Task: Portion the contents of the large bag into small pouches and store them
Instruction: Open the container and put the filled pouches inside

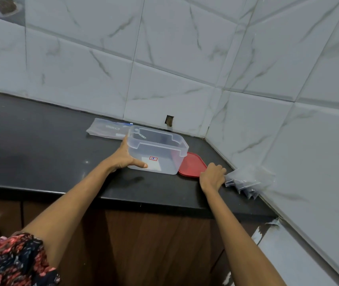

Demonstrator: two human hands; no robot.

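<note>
A clear plastic box (160, 153) stands open on the black counter (40, 145), with a small label on its front. My left hand (125, 155) grips its left wall, thumb along the front bottom edge. The box's red lid (192, 165) lies flat to its right. Against the right wall sits a stack of small clear pouches (247, 181) with dark contents, and my right hand (213, 176) is closed on the stack's left end. A large flat clear bag (107, 129) lies behind the box near the back wall. A small white scoop (140, 134) shows through the box's rear.
White marble-look tiles form the back wall and the right wall (309, 141), meeting in a corner just behind the box. A small hole (169, 120) is cut in the back wall. Brown cabinet doors (144, 244) run below the counter edge.
</note>
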